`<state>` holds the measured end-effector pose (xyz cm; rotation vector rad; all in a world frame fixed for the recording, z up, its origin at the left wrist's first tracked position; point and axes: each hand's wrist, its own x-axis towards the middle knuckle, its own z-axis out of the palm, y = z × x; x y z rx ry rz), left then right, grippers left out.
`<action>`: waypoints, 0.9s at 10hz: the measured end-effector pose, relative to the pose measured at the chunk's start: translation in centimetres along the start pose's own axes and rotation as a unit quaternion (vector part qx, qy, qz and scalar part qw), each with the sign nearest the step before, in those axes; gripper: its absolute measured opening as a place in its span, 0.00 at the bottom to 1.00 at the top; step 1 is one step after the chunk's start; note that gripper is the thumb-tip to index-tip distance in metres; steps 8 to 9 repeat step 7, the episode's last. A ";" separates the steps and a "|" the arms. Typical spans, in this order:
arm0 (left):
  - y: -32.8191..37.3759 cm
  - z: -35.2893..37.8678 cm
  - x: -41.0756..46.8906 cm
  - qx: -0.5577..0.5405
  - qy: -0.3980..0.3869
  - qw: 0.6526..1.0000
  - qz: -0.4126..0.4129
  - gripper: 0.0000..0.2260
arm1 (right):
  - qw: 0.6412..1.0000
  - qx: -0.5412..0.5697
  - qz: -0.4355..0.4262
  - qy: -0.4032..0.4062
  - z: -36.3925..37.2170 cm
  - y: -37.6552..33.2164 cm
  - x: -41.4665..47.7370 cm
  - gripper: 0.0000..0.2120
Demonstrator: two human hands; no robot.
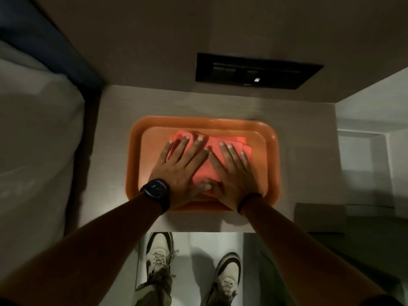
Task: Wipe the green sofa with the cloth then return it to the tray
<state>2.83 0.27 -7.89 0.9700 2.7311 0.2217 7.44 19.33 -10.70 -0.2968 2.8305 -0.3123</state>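
Note:
An orange tray lies on a pale bedside table. A folded pink cloth rests inside the tray. Both of my hands lie flat on the cloth with fingers spread. My left hand, with a dark watch on the wrist, covers the cloth's left part. My right hand, with a dark band on the wrist, covers its right part. The thumbs meet near the cloth's front edge. Neither hand grips the cloth. No green sofa is in view.
A black switch panel is set in the wall behind the table. A bed with white bedding stands at the left. A dark box-like object sits at the right. My shoes stand on the floor below the table edge.

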 end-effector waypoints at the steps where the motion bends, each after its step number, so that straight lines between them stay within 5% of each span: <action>1: 0.0 1.5 0.2 0.027 -0.041 0.998 -0.039 0.38 | 1.000 -0.024 0.006 -0.019 1.1 0.4 0.0 0.37; 4: 0.7 2.0 -0.5 0.032 -0.050 0.990 -0.132 0.43 | 0.999 -0.036 0.000 0.003 -0.1 0.5 -0.3 0.39; 6: 1.9 -3.1 -1.4 0.005 -0.001 0.982 -0.191 0.46 | 0.992 -0.029 0.040 0.113 -6.3 1.1 -0.8 0.39; 7: 3.6 -8.0 -1.2 -0.014 0.071 0.981 -0.182 0.45 | 0.982 -0.013 0.070 0.175 -12.0 0.9 -1.6 0.39; 9: 3.6 -8.0 -1.2 -0.014 0.071 0.981 -0.182 0.45 | 0.982 -0.013 0.070 0.175 -12.0 0.9 -1.6 0.39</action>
